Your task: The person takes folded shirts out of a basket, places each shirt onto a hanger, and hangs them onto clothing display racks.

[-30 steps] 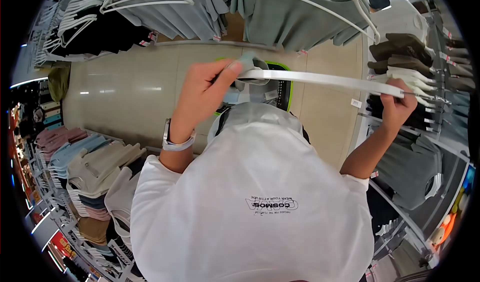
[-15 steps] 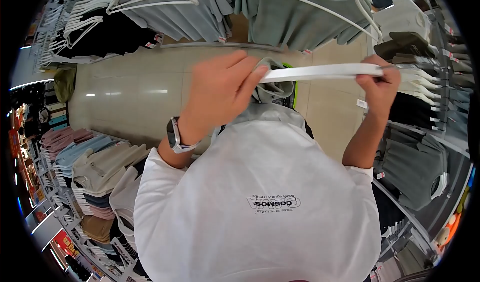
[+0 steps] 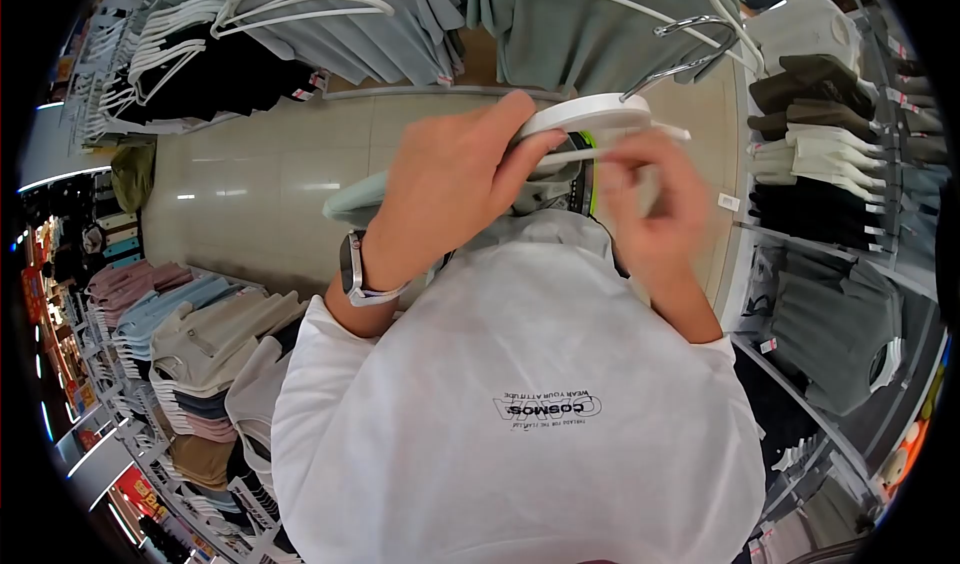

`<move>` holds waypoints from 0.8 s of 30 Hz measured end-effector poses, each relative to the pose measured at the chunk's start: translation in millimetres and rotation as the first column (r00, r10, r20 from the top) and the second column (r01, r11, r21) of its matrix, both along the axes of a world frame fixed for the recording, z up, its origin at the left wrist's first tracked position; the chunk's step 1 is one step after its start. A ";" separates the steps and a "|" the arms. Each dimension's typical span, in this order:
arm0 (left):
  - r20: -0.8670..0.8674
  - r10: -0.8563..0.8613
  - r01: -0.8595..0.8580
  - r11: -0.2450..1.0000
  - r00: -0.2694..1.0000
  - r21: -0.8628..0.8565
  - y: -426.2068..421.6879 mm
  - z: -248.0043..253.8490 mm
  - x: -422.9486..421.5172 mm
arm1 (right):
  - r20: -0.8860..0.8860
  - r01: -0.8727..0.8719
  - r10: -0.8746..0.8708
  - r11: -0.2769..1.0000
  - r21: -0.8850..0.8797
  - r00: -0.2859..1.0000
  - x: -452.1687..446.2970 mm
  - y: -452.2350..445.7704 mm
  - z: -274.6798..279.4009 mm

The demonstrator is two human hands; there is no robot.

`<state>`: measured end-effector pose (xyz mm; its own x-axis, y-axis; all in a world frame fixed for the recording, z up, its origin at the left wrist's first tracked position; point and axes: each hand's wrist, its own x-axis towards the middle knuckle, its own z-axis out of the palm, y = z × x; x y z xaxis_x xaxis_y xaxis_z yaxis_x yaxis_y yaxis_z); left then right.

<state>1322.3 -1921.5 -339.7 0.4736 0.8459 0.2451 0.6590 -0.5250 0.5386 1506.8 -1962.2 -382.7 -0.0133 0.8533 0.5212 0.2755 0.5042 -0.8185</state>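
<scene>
"At one o'clock, just above the middle, how was that white hanger (image 3: 590, 114) held?"

"By one end: the left hand (image 3: 455, 179), at twelve, had its thumb and fingers closed on it. That grip presumably left the metal hook (image 3: 680, 69) clear, pointing out towards half past one."

"And the right hand (image 3: 672, 222)?"

"At two o'clock, fingers curled beside a thin white bar (image 3: 572, 157), perhaps to steady that side. (It was badly blurred, so I couldn't tell how far open it was or whether it held anything.)"

"Was the pale grey-green cloth (image 3: 350, 201) at ten o'clock hanging from it?"

"I couldn't say; the left hand and forearm hid the join."

"What did the hanger look like?"

"Smooth, plain white, chunky and gently curved, its broad edge facing up, the hook shiny and rounded."
</scene>
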 end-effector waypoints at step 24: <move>0.280 0.140 -0.152 0.988 0.950 0.019 -19.8 -8.8 -88.6 | -0.918 -0.691 -0.162 0.615 -0.380 0.361 33.1 12.2 -77.0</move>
